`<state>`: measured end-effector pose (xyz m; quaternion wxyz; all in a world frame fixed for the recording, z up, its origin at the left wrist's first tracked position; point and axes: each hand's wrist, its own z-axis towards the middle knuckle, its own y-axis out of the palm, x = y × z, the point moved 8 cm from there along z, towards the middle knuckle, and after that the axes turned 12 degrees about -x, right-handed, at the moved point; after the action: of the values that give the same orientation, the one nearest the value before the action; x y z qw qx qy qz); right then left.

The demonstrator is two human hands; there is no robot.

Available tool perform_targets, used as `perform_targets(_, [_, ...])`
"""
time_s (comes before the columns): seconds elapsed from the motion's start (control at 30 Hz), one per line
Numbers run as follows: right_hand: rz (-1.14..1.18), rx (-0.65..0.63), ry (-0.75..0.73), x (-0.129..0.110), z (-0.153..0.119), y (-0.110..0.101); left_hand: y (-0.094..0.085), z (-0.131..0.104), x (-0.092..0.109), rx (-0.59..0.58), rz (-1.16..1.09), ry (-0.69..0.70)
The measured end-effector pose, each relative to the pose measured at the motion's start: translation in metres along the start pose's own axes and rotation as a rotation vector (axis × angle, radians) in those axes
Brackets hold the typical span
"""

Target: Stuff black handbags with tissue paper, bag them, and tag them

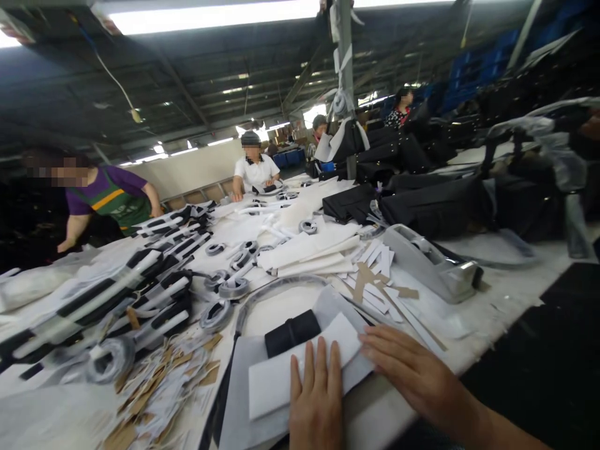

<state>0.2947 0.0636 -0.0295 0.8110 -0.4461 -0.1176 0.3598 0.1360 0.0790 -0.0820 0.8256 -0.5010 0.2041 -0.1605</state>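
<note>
My left hand [317, 397] lies flat on a strip of white foam [269, 387], fingers spread and pointing away from me. At the strip's right end my right hand [412, 369] rests with its fingers stretched out toward the left, the fingertips at the foam's edge. Beneath the foam is a light grey sheet [237, 400]. A rolled or folded black piece [293, 333] with a narrow band round it sits against the foam's far edge. Behind it curves a strap wrapped in clear plastic [281, 281].
Paper tags with strings [164, 387] lie left, near wrapped black-and-white strips [107, 294] and coiled straps [215, 315]. Beyond my hands are white and brown card pieces [375, 281], a grey tape dispenser [429, 262] and black bags [435, 206]. Several people stand around the table.
</note>
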Motion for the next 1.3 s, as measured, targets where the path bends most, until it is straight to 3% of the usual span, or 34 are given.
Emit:
perform_targets(0.1, [0.141, 0.079, 0.374, 0.029, -0.03, -0.014, 0.008, -0.002, -0.002, -0.062, -0.006, -0.001])
perform_targets(0.2, [0.518, -0.096, 0.651, 0.05, -0.049, 0.016, 0.005, -0.001, -0.003, -0.081, 0.002, -0.007])
perform_targets(0.27, [0.741, -0.203, 0.733, 0.055, -0.05, 0.038, 0.0, -0.001, -0.002, -0.082, 0.011, -0.005])
perform_targets(0.4, [0.9, -0.349, 0.739, 0.059, -0.034, 0.056, -0.008, 0.0, 0.0, -0.09, 0.02, -0.002])
perform_targets(0.53, [0.906, -0.485, 0.791, 0.059, -0.025, 0.055, -0.013, -0.002, 0.0, -0.078, 0.024, -0.001])
perform_targets(0.7, [1.014, -0.347, 0.817, 0.043, -0.016, 0.044, -0.014, -0.009, -0.004, -0.03, -0.005, -0.008])
perform_targets(0.83, [1.235, -0.212, 0.898, 0.028, -0.013, 0.043, -0.013, -0.013, -0.009, -0.016, -0.103, 0.005])
perform_targets(0.93, [1.333, -0.135, 0.874, 0.019, 0.0, 0.038, -0.016, -0.013, -0.016, 0.003, -0.12, -0.022])
perform_targets(1.1, [1.285, -0.051, 0.791, 0.013, 0.021, 0.032, -0.024, -0.013, -0.026, 0.073, -0.107, -0.043])
perform_targets(1.23, [1.16, -0.232, 0.728, 0.028, 0.014, 0.034, -0.026, -0.014, -0.034, 0.092, -0.136, 0.0])
perform_targets(1.3, [0.907, -0.31, 0.669, 0.054, -0.002, 0.022, -0.026, -0.014, -0.039, 0.08, -0.135, 0.012])
